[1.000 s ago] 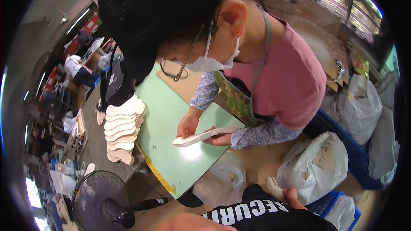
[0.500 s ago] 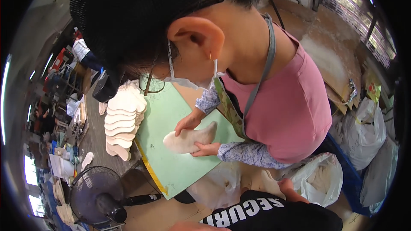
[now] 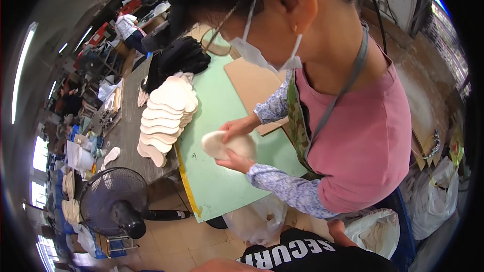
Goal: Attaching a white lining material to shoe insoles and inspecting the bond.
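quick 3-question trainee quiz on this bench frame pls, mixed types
1. True or false: the co-worker in the pink top holds the pale sole-shaped piece with both hands.
2. Where is the stack of pale soles? A) in a plastic bag B) at the left edge of the green mat C) on top of a fan
3. Which black appliance stands on the floor by the table?

Key: 1 true; 2 B; 3 fan.

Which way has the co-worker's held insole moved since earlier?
Yes: the insole went from the green mat's right edge toward its middle, turning broad face up.
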Available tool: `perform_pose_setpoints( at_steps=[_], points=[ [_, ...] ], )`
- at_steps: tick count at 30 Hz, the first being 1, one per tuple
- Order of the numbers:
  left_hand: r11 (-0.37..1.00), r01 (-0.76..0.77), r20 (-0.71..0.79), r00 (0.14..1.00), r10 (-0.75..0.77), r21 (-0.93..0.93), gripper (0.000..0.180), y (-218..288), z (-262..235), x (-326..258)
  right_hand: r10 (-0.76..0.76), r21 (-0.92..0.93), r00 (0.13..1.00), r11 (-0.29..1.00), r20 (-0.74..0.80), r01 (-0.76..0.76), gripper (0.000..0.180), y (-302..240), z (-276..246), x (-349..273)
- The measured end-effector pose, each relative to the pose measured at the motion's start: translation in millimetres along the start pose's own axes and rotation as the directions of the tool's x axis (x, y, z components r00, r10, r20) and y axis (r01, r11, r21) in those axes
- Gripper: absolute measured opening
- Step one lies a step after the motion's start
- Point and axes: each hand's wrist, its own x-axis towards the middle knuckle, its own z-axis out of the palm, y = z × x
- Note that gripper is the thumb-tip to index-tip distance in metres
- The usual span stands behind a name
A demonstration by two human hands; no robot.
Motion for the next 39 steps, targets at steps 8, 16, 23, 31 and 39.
perform_pose_setpoints(
  at_steps=[8,16,23,31,39],
  points=[
    [0.993,0.036,-0.117,0.993,-0.023,0.117,0.037,32.3,12.3,12.9,0.063,0.010,0.998,0.998,-0.019,-0.062,0.031,-43.1,-24.7,16.6],
    [0.993,-0.072,-0.129,0.988,0.083,0.090,0.040,58.0,32.8,4.4,-0.118,-0.155,0.993,0.981,0.018,0.119,0.033,-48.3,-26.7,44.3],
    [0.972,-0.098,-0.096,0.988,0.121,0.213,0.039,78.4,60.7,-23.3,-0.185,-0.206,0.982,0.961,0.025,0.187,0.033,-86.8,-32.0,51.7],
    [0.970,-0.012,-0.031,0.999,0.020,0.242,0.043,95.5,82.5,-76.5,-0.166,-0.025,0.975,0.986,-0.149,0.164,0.024,-117.5,-11.8,42.3],
    [0.960,-0.142,-0.006,0.989,0.148,0.243,0.042,122.8,83.1,-79.6,-0.034,-0.080,0.999,0.996,-0.006,0.033,0.032,-143.1,-1.7,8.7]
  ],
)
